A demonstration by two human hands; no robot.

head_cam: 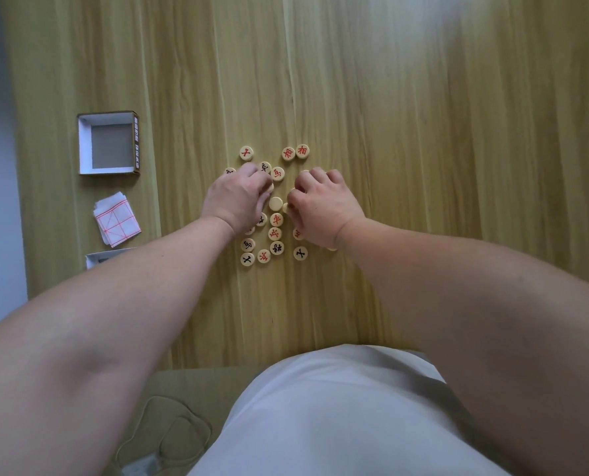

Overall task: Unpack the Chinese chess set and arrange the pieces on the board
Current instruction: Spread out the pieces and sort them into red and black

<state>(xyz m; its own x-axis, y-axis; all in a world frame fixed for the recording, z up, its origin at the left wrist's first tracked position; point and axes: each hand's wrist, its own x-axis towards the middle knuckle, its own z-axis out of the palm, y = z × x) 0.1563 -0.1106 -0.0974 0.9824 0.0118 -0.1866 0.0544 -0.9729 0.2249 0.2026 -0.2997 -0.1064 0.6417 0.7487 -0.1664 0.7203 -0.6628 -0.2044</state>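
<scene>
Several round wooden chess pieces (pixel 275 232) with red or black characters lie scattered on the wooden table (pixel 423 166); one blank-side piece (pixel 275 203) sits between my hands. My left hand (pixel 238 197) rests curled over the left of the cluster, fingertips pinching a piece (pixel 269 187). My right hand (pixel 320 207) is curled over the right side, fingers closed on a piece (pixel 286 207) at its thumb. The folded paper board (pixel 117 218), white with red lines, lies at the left. More pieces are hidden under both hands.
An open white cardboard box (pixel 108 143) stands empty at the left, beyond the folded board. Another box part (pixel 95 258) peeks out from under my left forearm. The table's near edge (pixel 217 367) is by my body; floor with a cable lies below.
</scene>
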